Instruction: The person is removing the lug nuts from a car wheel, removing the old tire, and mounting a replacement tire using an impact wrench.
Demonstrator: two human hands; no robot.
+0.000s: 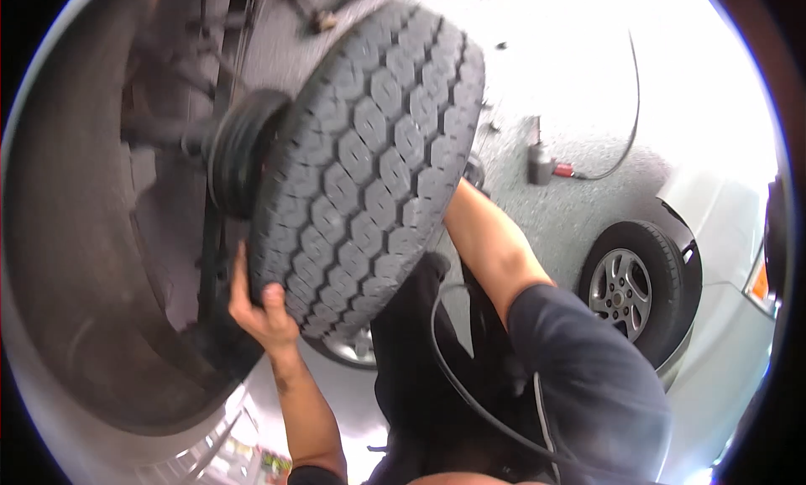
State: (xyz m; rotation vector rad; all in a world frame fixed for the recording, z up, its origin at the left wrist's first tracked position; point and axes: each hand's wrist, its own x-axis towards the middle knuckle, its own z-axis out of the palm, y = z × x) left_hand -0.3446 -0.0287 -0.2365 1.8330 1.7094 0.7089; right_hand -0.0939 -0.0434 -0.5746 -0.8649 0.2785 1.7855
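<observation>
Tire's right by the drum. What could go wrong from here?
Pinch: left hand grips the tire at its edge nearest the drum; fingers might get caught.
Slip: right hand is hidden, so its grip can't be checked; the tire could drop.
Trip: air tool and hose on the floor could get underfoot.

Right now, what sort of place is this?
Likely a vehicle repair or tire-service area: a tire held near an exposed hub, a hose-fed tool lying nearby, and a spoked wheel.

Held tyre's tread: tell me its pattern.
Dark grey, blocky tread with zigzag grooves, best seen in the head view.
</observation>
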